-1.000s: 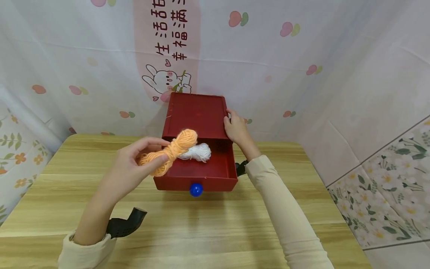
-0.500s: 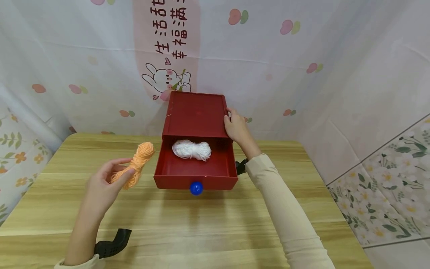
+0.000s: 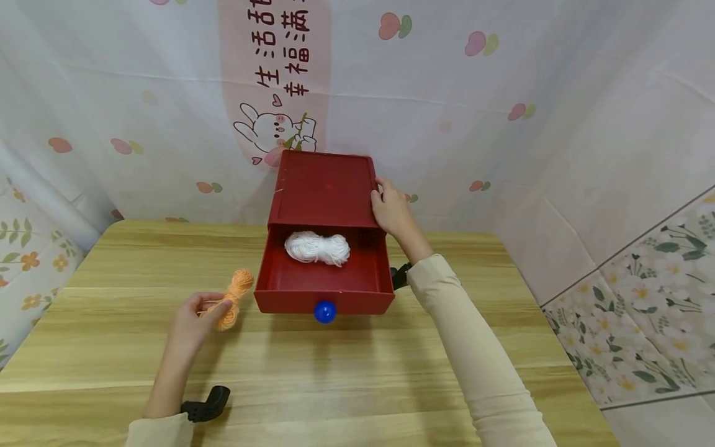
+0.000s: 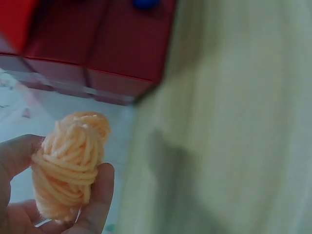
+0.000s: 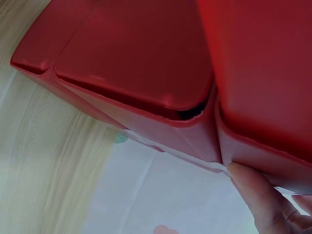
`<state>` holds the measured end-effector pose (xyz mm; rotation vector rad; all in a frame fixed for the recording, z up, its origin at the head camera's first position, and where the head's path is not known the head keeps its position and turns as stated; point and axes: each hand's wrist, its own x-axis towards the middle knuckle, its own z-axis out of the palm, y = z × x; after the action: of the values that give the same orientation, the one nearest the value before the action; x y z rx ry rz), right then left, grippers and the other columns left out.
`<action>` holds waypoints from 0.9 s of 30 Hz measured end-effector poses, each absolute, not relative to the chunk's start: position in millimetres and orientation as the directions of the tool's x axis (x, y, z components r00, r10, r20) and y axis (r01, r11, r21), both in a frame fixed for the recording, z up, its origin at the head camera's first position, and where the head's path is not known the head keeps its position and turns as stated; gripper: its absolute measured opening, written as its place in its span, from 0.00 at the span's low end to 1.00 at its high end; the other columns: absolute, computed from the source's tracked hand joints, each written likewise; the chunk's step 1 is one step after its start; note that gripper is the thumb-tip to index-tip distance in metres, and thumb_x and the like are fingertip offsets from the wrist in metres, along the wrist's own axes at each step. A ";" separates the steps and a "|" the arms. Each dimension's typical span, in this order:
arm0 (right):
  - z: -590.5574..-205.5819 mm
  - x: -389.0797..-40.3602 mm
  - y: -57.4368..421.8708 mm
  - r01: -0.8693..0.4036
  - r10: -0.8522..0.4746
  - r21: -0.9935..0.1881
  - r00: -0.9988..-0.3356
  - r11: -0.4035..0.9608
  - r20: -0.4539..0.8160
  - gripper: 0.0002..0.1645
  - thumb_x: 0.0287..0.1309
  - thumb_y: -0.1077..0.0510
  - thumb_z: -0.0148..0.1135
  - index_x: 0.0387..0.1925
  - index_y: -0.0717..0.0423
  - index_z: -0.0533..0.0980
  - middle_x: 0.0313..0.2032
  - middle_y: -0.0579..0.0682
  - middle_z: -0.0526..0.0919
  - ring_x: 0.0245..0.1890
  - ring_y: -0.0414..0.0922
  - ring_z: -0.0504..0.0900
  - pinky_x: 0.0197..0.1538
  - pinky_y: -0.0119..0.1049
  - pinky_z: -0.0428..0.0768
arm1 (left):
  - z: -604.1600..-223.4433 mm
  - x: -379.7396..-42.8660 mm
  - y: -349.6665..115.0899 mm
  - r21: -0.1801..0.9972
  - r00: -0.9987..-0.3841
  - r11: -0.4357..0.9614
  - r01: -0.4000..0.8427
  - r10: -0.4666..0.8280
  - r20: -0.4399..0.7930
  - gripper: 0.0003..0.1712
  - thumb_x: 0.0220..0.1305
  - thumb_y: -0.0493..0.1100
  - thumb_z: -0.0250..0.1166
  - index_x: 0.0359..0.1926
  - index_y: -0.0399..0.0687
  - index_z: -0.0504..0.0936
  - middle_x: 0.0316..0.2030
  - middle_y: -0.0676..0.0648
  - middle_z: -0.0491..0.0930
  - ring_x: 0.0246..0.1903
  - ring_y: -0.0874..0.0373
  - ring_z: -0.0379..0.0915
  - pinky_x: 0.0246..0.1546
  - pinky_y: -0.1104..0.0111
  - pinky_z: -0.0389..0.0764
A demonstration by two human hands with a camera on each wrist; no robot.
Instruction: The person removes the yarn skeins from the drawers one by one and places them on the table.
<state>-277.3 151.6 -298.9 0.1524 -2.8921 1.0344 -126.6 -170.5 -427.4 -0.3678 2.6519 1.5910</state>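
Note:
My left hand pinches a small skein of orange yarn between thumb and fingers. It is left of and in front of a red drawer box, over the wooden table. In the left wrist view, the orange yarn is tied round its middle, and a shadow falls on the table beyond it. My right hand rests against the box's upper right side, fingertips at its edge. The box's drawer is pulled out, with a blue round knob. Inside lies a white yarn skein.
The wooden table extends in front of and beside the box. A printed white curtain hangs behind, close to the box's back. Black camera mounts stick out at the left wrist and the right wrist.
My left hand has carried the orange yarn from over the open drawer leftward and down towards the table. The white yarn shows fully. My right hand stays at the box.

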 end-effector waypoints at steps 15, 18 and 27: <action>-298.9 -277.1 151.6 -0.113 -0.068 -0.641 -0.993 0.759 0.095 0.29 0.70 0.53 0.36 0.69 0.55 0.54 0.51 0.62 0.76 0.48 0.53 0.77 0.52 0.47 0.75 | -450.1 -137.1 -160.6 0.756 -0.975 0.617 -0.220 -0.118 -0.188 0.22 0.60 0.48 0.61 0.42 0.30 0.72 0.32 0.37 0.77 0.29 0.52 0.72 0.25 0.69 0.68; -298.6 -277.0 151.6 -0.113 -0.067 -0.641 -0.993 0.759 0.096 0.29 0.70 0.52 0.36 0.69 0.55 0.54 0.51 0.62 0.76 0.48 0.53 0.77 0.53 0.47 0.74 | -449.0 -139.6 -157.6 0.736 -0.977 0.643 -0.211 -0.113 -0.182 0.22 0.60 0.49 0.61 0.39 0.31 0.72 0.30 0.39 0.76 0.29 0.52 0.71 0.25 0.68 0.67; -298.9 -276.8 151.1 -0.111 -0.073 -0.646 -0.994 0.755 0.085 0.29 0.71 0.52 0.35 0.69 0.55 0.53 0.50 0.61 0.77 0.47 0.52 0.77 0.52 0.46 0.75 | -442.5 -141.5 -155.1 0.725 -0.974 0.655 -0.214 -0.088 -0.208 0.23 0.61 0.49 0.60 0.41 0.29 0.71 0.32 0.36 0.76 0.30 0.50 0.71 0.25 0.68 0.68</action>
<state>-276.8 151.1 -298.9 0.1520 -2.8924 1.0697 -141.5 -155.1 -442.5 -0.2492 2.7148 1.2185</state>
